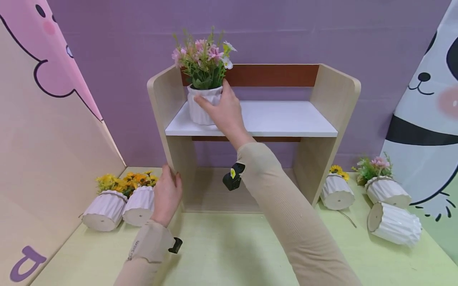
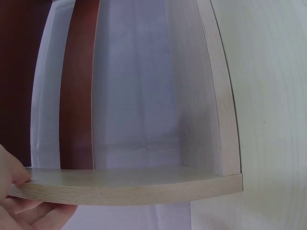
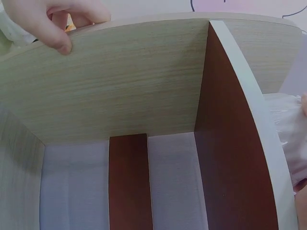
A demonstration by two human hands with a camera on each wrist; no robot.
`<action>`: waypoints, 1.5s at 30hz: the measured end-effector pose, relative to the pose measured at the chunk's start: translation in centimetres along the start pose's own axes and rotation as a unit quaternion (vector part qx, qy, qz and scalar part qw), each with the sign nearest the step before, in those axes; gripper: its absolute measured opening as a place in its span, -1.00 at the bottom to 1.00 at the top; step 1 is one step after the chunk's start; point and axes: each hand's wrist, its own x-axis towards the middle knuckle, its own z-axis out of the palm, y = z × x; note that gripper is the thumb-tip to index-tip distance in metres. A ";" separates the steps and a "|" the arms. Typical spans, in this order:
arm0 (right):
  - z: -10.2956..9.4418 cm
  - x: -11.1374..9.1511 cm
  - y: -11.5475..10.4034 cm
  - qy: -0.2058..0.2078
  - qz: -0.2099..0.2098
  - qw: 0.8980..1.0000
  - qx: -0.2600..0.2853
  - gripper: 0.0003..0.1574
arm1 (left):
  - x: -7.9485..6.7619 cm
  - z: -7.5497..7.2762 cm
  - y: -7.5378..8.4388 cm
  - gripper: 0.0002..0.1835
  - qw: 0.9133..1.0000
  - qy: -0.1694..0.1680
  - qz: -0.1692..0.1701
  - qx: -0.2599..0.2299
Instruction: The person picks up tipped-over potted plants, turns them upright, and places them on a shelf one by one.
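A white ribbed flowerpot (image 1: 200, 109) with pink and white artificial flowers (image 1: 205, 57) stands upright at the left end of the white shelf board (image 1: 282, 117). My right hand (image 1: 225, 111) grips the pot from its right side, thumb across the front. Lower down, my left hand (image 1: 167, 196) pinches the front edge of the small bookshelf's left side panel (image 1: 165, 147). In the left wrist view, the thumb and fingers lie on either side of that panel edge (image 2: 120, 194). The right wrist view shows only part of the pot (image 3: 288, 134), at its right border.
Two pots of yellow and orange flowers (image 1: 103, 210) lie tipped on the table (image 1: 214, 246) at left. On the right lie a yellow-flowered pot (image 1: 337, 192), a pink-flowered pot (image 1: 388, 191) and another white pot (image 1: 397, 224). A purple backdrop (image 1: 272, 35) hangs behind.
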 end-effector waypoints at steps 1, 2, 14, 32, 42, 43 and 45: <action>0.0 0.0 0.0 -0.001 -0.001 1.000 0.000 0.23 | 0.0 0.0 0.0 -0.73 1.000 0.001 -0.001 0.001; 0.0 0.0 0.0 -0.001 -0.002 1.000 0.001 0.24 | 0.0 0.0 0.0 -0.73 1.000 0.001 -0.001 0.002; 0.0 -0.5 0.4 0.006 0.002 1.000 0.012 0.25 | -0.3 0.2 -0.1 -0.75 1.000 -0.001 0.006 0.003; -2.0 -2.5 1.2 0.009 -0.019 0.999 0.031 -0.19 | -0.2 0.4 0.0 -0.74 1.000 0.008 0.008 0.003; -3.7 -3.7 2.3 0.040 -0.069 0.996 0.039 -0.48 | -0.2 0.2 -0.1 -0.73 1.000 -0.001 0.001 0.001; -3.8 -3.9 2.4 0.044 -0.073 0.996 0.041 -0.50 | -0.1 0.2 -0.1 -0.73 1.000 -0.001 0.001 0.001; -4.0 -4.1 2.6 0.049 -0.078 0.995 0.044 -0.53 | -0.1 0.1 -0.1 -0.72 1.000 -0.002 0.002 -0.001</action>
